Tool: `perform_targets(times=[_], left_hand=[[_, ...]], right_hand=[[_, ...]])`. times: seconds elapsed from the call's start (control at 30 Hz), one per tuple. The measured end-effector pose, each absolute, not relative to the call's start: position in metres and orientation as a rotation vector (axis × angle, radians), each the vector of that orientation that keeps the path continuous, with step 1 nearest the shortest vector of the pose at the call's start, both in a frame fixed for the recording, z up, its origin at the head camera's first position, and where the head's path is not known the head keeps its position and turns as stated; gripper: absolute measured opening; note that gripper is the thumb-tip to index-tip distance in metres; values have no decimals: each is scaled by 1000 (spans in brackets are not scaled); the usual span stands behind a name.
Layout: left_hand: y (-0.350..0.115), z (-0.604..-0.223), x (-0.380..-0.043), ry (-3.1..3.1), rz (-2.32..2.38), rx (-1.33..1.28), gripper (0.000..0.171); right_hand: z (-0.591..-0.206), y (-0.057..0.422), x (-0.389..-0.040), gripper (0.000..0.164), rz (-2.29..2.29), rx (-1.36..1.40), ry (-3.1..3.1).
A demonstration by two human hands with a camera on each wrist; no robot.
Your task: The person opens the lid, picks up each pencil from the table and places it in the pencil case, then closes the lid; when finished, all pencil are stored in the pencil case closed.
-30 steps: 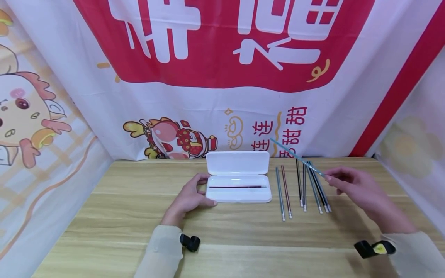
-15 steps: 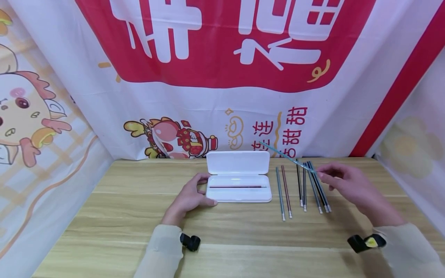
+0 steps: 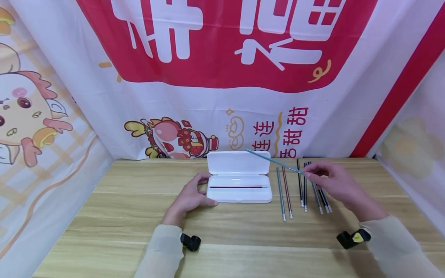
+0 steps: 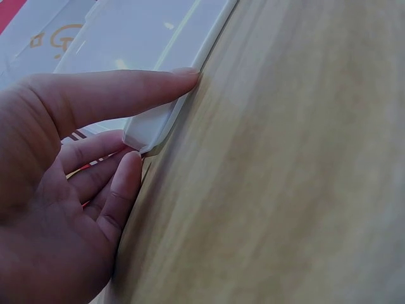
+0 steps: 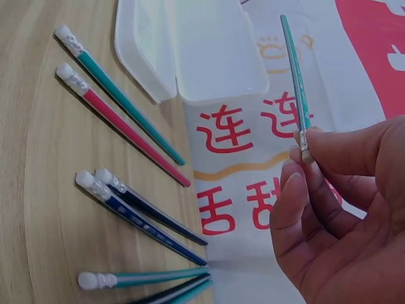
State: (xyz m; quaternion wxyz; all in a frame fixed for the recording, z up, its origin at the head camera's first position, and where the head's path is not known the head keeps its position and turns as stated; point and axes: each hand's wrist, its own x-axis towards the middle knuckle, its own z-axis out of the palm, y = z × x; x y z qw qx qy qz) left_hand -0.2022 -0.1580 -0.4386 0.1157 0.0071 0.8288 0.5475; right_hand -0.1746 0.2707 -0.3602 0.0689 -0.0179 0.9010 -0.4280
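A white pencil case (image 3: 239, 200) lies on the table with its lid (image 3: 229, 164) raised; one dark red pencil (image 3: 238, 187) lies inside. At the case's left end, my left hand (image 3: 190, 197) grips it, thumb on the front edge and fingertips at the corner, as the left wrist view shows. My right hand (image 3: 330, 179) pinches a green pencil (image 3: 267, 158) by its eraser end between thumb and fingertips. That pencil is raised above the table, its far end pointing left in front of the lid.
Right of the case lie a green pencil (image 3: 281, 193) and a red pencil (image 3: 287, 193). Further right, several dark and green pencils (image 3: 300, 185) lie partly beneath my right hand. A printed cloth (image 3: 222, 96) hangs along the table's back edge.
My right hand has moved left, carrying the green pencil, whose far end has come from over the cloth to in front of the lid. My left hand stays at the case.
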Motion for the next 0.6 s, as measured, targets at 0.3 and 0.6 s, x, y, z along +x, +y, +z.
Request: perform_targets(times=[0.3, 0.6], left_hand=[[-158, -439, -203, 2417, 1615, 30, 88], [-159, -440, -203, 2426, 1601, 27, 87]], right_hand=[[-365, 258, -181, 35, -1293, -65, 2677], [-368, 248, -187, 31, -1261, -69, 2690]])
